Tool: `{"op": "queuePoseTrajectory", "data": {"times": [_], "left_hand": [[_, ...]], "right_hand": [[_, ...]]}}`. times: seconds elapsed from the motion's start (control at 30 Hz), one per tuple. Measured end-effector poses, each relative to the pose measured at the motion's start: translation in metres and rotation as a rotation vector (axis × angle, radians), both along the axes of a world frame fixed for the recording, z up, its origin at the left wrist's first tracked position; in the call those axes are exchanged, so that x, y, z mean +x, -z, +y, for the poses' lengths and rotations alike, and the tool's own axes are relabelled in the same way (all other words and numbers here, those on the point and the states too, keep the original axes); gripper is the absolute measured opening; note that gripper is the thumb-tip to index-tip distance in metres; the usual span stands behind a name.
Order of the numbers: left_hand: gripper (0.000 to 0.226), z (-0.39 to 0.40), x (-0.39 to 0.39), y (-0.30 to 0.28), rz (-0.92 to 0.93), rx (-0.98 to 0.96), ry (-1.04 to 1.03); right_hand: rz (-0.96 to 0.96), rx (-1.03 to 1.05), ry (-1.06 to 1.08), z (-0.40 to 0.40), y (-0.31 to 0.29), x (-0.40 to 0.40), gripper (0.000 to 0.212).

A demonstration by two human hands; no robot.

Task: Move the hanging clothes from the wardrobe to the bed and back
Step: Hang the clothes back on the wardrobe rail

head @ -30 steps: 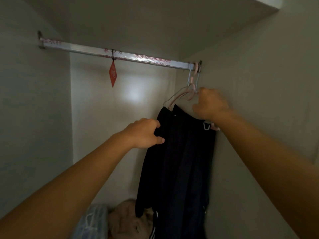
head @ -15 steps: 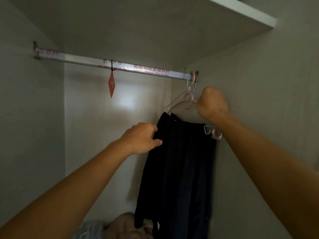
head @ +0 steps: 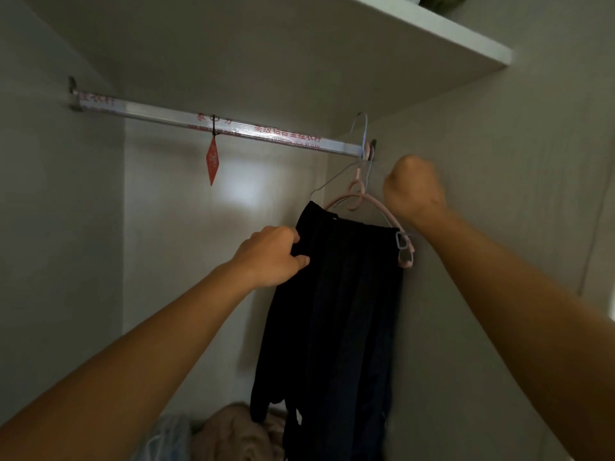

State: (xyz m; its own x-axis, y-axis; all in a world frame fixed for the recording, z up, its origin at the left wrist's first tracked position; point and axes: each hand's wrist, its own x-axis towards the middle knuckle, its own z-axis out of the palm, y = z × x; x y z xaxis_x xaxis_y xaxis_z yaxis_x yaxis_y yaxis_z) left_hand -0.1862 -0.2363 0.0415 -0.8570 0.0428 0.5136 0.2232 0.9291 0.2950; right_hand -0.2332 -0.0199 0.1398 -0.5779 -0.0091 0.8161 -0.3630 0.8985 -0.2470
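Note:
Dark clothes [head: 336, 311] hang from a pink hanger [head: 356, 194] and a thin wire hanger [head: 364, 128] at the right end of the wardrobe rail [head: 173, 116]. The wire hanger's hook stands above the rail; the pink hook sits by the rail's end. My left hand [head: 271, 257] grips the upper left edge of the dark cloth. My right hand [head: 414, 188] is curled into a fist at the hangers' right side, gripping the pink hanger's arm.
A red diamond tag [head: 212, 161] dangles from the rail's middle. A white shelf [head: 432, 31] spans the top. The right wardrobe wall [head: 499, 227] is close to the clothes. Folded beige and pale blue fabrics [head: 229, 434] lie at the bottom.
My right hand has risen with the hangers, and the wire hanger's hook now stands above the rail. My left hand keeps its grip on the cloth. The view has tilted upward.

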Motion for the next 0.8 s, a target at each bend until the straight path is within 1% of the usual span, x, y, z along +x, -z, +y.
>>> {"op": "queuePoseTrajectory", "data": {"times": [0.03,0.17,0.3,0.43,0.47,0.53,0.67,0.77,0.8], "left_hand": [[0.062,0.003,0.001,0.001,0.001,0.001,-0.001],[0.064,0.016,0.005,0.004,0.001,0.004,0.001],[0.061,0.034,0.011,0.007,-0.016,0.015,0.004],[0.050,0.053,0.018,0.013,-0.010,0.038,0.015],[0.051,0.058,0.020,0.015,0.008,0.048,0.022],[0.058,0.066,0.026,0.019,0.053,0.069,0.029],[0.071,0.079,0.040,0.023,0.067,0.072,0.030],[0.074,0.082,0.051,0.023,0.084,0.065,0.017],[0.074,0.082,0.055,0.023,0.102,0.045,0.009]], "right_hand": [[0.000,-0.002,0.001,0.004,0.003,0.001,0.020],[0.025,-0.013,-0.044,0.022,0.021,0.010,0.034],[0.029,-0.002,-0.067,0.042,0.041,0.025,0.019],[0.028,-0.003,-0.146,0.062,0.064,0.045,0.021],[0.024,-0.005,-0.172,0.067,0.069,0.052,0.021],[0.023,0.015,-0.188,0.076,0.077,0.065,0.023],[0.047,0.074,-0.159,0.088,0.091,0.100,0.033],[0.029,0.076,-0.126,0.094,0.098,0.129,0.049],[0.032,0.086,-0.109,0.097,0.101,0.138,0.051]]}}
